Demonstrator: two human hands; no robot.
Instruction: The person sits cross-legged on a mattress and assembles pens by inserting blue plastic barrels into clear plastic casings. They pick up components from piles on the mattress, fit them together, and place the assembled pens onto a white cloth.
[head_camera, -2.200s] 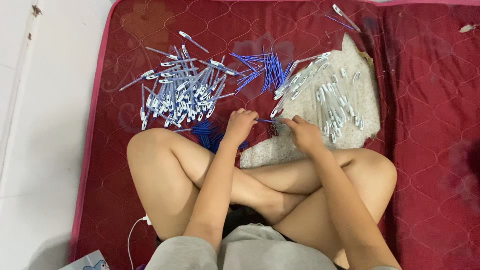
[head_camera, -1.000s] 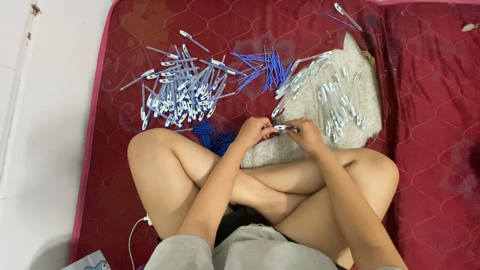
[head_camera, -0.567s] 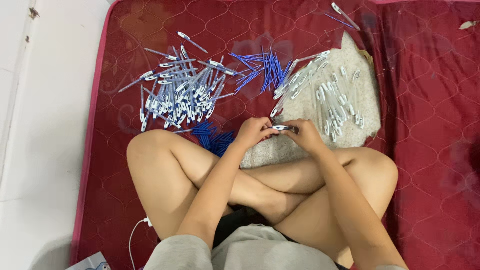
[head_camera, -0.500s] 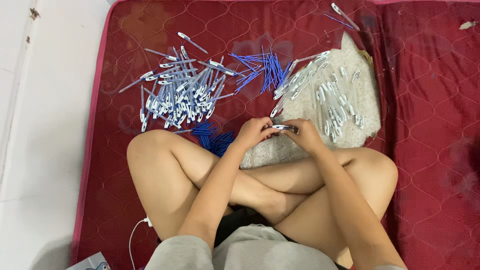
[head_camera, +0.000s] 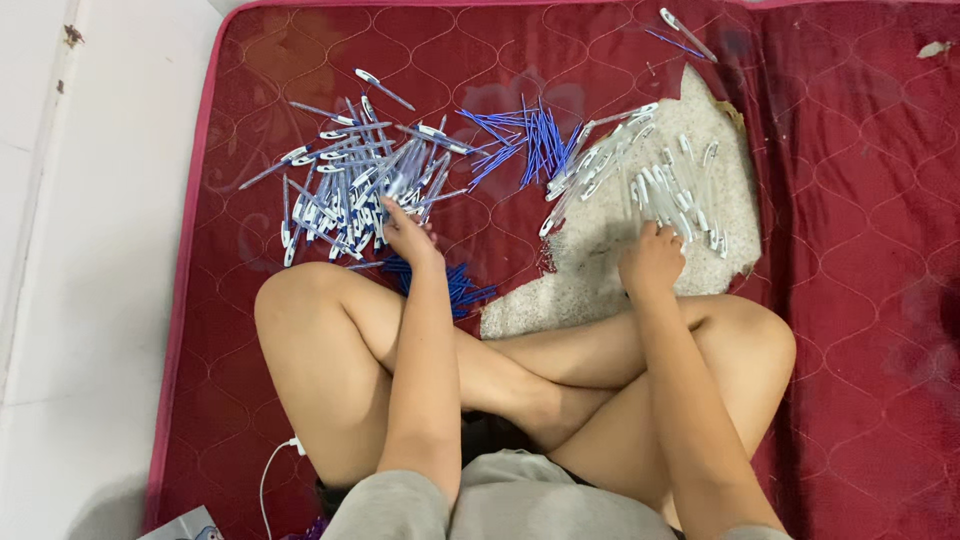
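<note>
The left hand (head_camera: 408, 232) is laid, fingers extended, on slim assembled pens (head_camera: 350, 180) left of centre; the right hand (head_camera: 650, 262), fingers curled, touches clear plastic barrels (head_camera: 670, 185) on pale cloth (head_camera: 600, 270).

The hands have parted: left hand (head_camera: 408, 232) at the assembled pens (head_camera: 350, 185), right hand (head_camera: 650, 262) at the barrels (head_camera: 660, 185).

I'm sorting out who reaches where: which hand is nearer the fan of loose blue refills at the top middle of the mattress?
Left. The left hand rests at the assembled pen pile, just left of and below the blue refills; the right hand sits farther off on the white cloth.
</note>
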